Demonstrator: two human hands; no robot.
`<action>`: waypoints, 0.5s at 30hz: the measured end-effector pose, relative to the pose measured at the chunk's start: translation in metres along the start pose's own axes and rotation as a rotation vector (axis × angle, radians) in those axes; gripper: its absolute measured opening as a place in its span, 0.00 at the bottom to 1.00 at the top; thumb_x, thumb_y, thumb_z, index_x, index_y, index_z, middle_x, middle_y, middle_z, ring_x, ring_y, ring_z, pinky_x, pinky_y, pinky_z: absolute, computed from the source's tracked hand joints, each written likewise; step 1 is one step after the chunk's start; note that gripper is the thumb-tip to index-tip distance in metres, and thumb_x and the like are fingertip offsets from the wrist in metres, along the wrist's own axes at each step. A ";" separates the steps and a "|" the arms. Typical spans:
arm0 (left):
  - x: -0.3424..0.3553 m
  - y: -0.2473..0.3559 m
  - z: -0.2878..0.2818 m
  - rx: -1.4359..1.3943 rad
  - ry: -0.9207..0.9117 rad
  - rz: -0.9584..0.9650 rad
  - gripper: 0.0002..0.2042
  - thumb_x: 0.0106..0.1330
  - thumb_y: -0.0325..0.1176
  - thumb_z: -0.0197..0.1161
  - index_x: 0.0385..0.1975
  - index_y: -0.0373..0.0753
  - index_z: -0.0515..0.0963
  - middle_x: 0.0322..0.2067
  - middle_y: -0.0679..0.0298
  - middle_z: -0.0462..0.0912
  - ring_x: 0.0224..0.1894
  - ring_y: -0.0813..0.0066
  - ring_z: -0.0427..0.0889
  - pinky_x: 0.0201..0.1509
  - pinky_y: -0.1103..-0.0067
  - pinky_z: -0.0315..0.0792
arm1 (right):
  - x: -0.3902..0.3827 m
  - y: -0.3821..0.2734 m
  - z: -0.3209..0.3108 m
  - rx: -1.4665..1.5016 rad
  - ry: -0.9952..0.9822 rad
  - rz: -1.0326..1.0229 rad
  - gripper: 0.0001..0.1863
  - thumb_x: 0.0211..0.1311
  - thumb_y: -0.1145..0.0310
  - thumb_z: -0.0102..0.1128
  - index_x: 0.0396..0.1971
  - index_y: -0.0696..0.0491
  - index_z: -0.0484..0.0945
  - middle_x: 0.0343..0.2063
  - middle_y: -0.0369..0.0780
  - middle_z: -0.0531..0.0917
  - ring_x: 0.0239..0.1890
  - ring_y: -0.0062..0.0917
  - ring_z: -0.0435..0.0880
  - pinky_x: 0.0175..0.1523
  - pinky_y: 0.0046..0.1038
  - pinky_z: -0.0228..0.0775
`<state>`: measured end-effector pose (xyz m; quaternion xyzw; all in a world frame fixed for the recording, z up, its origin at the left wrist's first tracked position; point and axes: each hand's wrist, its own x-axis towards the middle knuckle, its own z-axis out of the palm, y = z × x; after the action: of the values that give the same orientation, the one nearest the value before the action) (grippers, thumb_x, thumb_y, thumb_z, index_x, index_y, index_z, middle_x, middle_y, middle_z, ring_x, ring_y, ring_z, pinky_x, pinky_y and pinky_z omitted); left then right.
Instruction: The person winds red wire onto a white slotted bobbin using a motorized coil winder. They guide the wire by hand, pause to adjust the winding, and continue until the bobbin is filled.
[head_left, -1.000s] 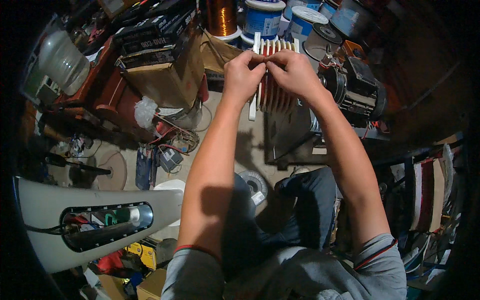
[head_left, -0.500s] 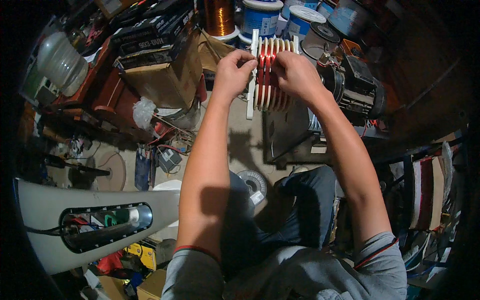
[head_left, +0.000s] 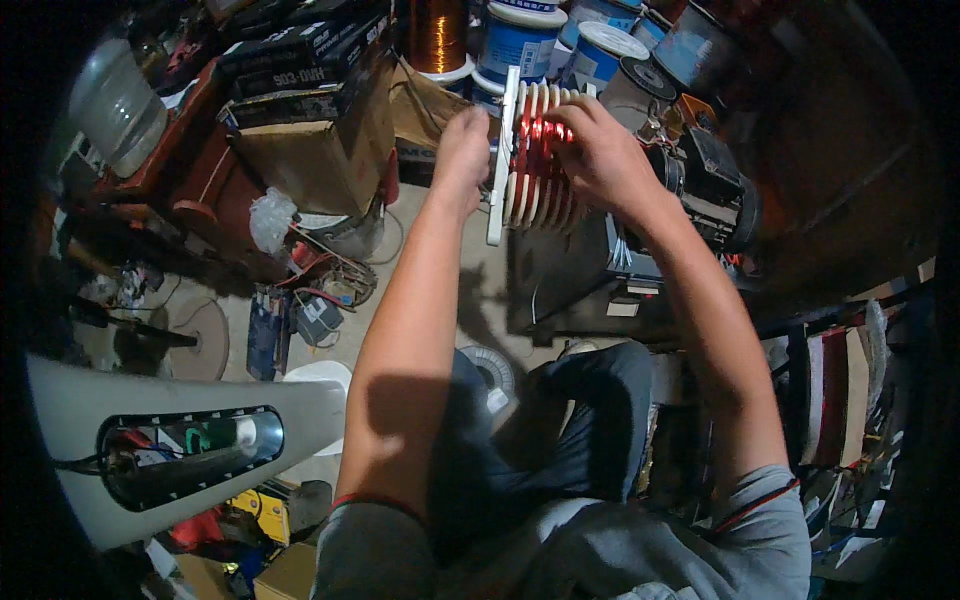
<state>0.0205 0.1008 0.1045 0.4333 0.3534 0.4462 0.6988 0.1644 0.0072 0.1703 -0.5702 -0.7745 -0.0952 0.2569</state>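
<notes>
In front of me stands a coil-winding former [head_left: 520,205] with several pale ribs and a white end bar [head_left: 503,150]. Shiny red wire windings [head_left: 532,140] lie between the ribs. My right hand [head_left: 612,155] reaches over the former from the right, its fingers bent and closed onto the red windings; the thumb is largely hidden. Left of the end bar, apart from the windings, my left hand [head_left: 463,155] is held up with curled fingers. Whatever may be between those fingers is hidden.
An electric motor [head_left: 712,185] sits right of the former on a dark bench [head_left: 560,300]. Blue wire spools [head_left: 518,45] and a copper-coloured spool [head_left: 438,35] stand behind. Boxes [head_left: 310,160] are stacked at the left. A grey wire spool [head_left: 490,375] lies by my legs.
My left hand has drawn away from the windings to the left of the end bar, fingers curling. My right hand has stayed at the former, its fingers shifting on the red wire. The view has shifted slightly.
</notes>
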 end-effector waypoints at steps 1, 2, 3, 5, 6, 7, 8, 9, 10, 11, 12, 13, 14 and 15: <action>-0.005 -0.001 0.001 -0.096 0.003 -0.180 0.19 0.73 0.46 0.43 0.49 0.39 0.72 0.24 0.70 0.73 0.20 0.82 0.64 0.22 0.83 0.55 | 0.005 -0.001 -0.002 -0.094 -0.018 -0.099 0.15 0.51 0.71 0.58 0.41 0.54 0.75 0.40 0.44 0.78 0.44 0.39 0.77 0.45 0.35 0.72; -0.011 0.001 0.005 -0.045 0.025 -0.219 0.17 0.73 0.46 0.41 0.40 0.41 0.73 0.17 0.75 0.66 0.15 0.85 0.53 0.18 0.81 0.49 | 0.011 0.000 -0.001 -0.189 -0.036 -0.261 0.14 0.50 0.71 0.57 0.40 0.54 0.76 0.39 0.43 0.78 0.44 0.38 0.77 0.46 0.34 0.72; -0.011 -0.001 0.006 -0.043 0.029 -0.195 0.17 0.73 0.47 0.41 0.39 0.41 0.73 0.16 0.75 0.66 0.15 0.84 0.54 0.18 0.81 0.49 | 0.021 0.004 0.002 -0.283 -0.054 -0.424 0.14 0.50 0.71 0.57 0.39 0.53 0.77 0.37 0.41 0.78 0.44 0.36 0.77 0.46 0.33 0.72; -0.008 -0.003 0.007 -0.037 0.029 -0.145 0.17 0.73 0.47 0.41 0.36 0.42 0.73 0.16 0.74 0.67 0.15 0.84 0.55 0.18 0.81 0.49 | 0.036 0.006 -0.002 -0.398 -0.165 -0.576 0.12 0.49 0.70 0.56 0.36 0.52 0.78 0.35 0.39 0.78 0.44 0.33 0.77 0.47 0.31 0.72; -0.007 -0.005 0.008 -0.066 0.049 -0.182 0.17 0.73 0.47 0.42 0.31 0.44 0.73 0.16 0.75 0.65 0.15 0.84 0.55 0.19 0.81 0.49 | 0.043 0.007 -0.006 -0.417 -0.261 -0.566 0.11 0.49 0.70 0.56 0.35 0.52 0.79 0.35 0.39 0.78 0.44 0.32 0.77 0.47 0.31 0.71; -0.004 -0.008 0.007 -0.045 0.050 -0.160 0.17 0.73 0.47 0.42 0.30 0.44 0.73 0.16 0.75 0.65 0.15 0.84 0.55 0.19 0.81 0.49 | 0.049 0.008 -0.008 -0.431 -0.356 -0.561 0.10 0.49 0.70 0.55 0.33 0.52 0.79 0.34 0.38 0.78 0.44 0.31 0.77 0.48 0.30 0.71; -0.001 -0.012 0.006 -0.024 0.049 -0.139 0.17 0.73 0.46 0.42 0.30 0.44 0.74 0.16 0.75 0.65 0.15 0.84 0.55 0.19 0.81 0.49 | 0.053 0.011 -0.006 -0.454 -0.360 -0.620 0.07 0.51 0.68 0.55 0.29 0.53 0.79 0.31 0.37 0.78 0.41 0.31 0.78 0.46 0.32 0.72; 0.002 -0.015 0.005 -0.004 0.048 -0.117 0.17 0.73 0.46 0.42 0.29 0.44 0.74 0.16 0.75 0.65 0.15 0.84 0.55 0.19 0.81 0.49 | 0.053 0.010 -0.004 -0.455 -0.336 -0.640 0.07 0.50 0.68 0.55 0.28 0.54 0.79 0.30 0.38 0.78 0.40 0.32 0.79 0.45 0.33 0.73; 0.000 -0.014 0.006 0.025 0.066 -0.114 0.17 0.73 0.46 0.43 0.28 0.44 0.74 0.16 0.75 0.64 0.15 0.83 0.56 0.19 0.81 0.49 | 0.052 0.011 0.000 -0.452 -0.312 -0.655 0.07 0.49 0.68 0.56 0.27 0.54 0.79 0.30 0.39 0.79 0.39 0.33 0.80 0.43 0.34 0.74; 0.000 -0.014 0.005 0.027 0.067 -0.114 0.17 0.73 0.46 0.43 0.28 0.44 0.74 0.16 0.75 0.64 0.15 0.83 0.56 0.19 0.81 0.49 | 0.050 0.012 0.004 -0.451 -0.288 -0.670 0.07 0.48 0.68 0.57 0.27 0.54 0.78 0.29 0.40 0.79 0.38 0.33 0.81 0.42 0.35 0.74; 0.000 -0.015 0.005 0.029 0.067 -0.114 0.17 0.73 0.46 0.43 0.28 0.44 0.73 0.16 0.75 0.64 0.16 0.83 0.57 0.19 0.80 0.50 | 0.047 0.011 0.009 -0.454 -0.298 -0.539 0.09 0.50 0.66 0.58 0.27 0.56 0.79 0.29 0.41 0.80 0.36 0.34 0.81 0.41 0.35 0.75; 0.000 -0.015 0.004 0.029 0.069 -0.113 0.17 0.73 0.46 0.43 0.28 0.44 0.73 0.16 0.75 0.65 0.16 0.83 0.57 0.20 0.80 0.50 | 0.043 0.003 0.013 -0.457 -0.308 -0.412 0.11 0.51 0.65 0.59 0.27 0.57 0.79 0.29 0.43 0.81 0.34 0.36 0.82 0.40 0.35 0.75; 0.001 -0.016 0.003 0.019 0.073 -0.120 0.17 0.73 0.47 0.43 0.28 0.43 0.73 0.16 0.74 0.65 0.16 0.82 0.58 0.20 0.80 0.51 | 0.041 -0.004 0.016 -0.460 -0.317 -0.284 0.13 0.52 0.63 0.60 0.27 0.59 0.80 0.28 0.45 0.82 0.32 0.37 0.82 0.39 0.35 0.76; 0.003 -0.016 0.002 0.010 0.077 -0.127 0.18 0.73 0.47 0.43 0.28 0.42 0.73 0.16 0.74 0.66 0.16 0.82 0.58 0.20 0.80 0.52 | 0.043 -0.011 0.019 -0.354 -0.330 -0.060 0.15 0.52 0.62 0.59 0.26 0.61 0.80 0.26 0.46 0.82 0.29 0.38 0.83 0.38 0.35 0.76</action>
<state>0.0287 0.0994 0.0899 0.3959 0.4089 0.4158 0.7094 0.1398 0.0478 0.1778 -0.5910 -0.7937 -0.1426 0.0198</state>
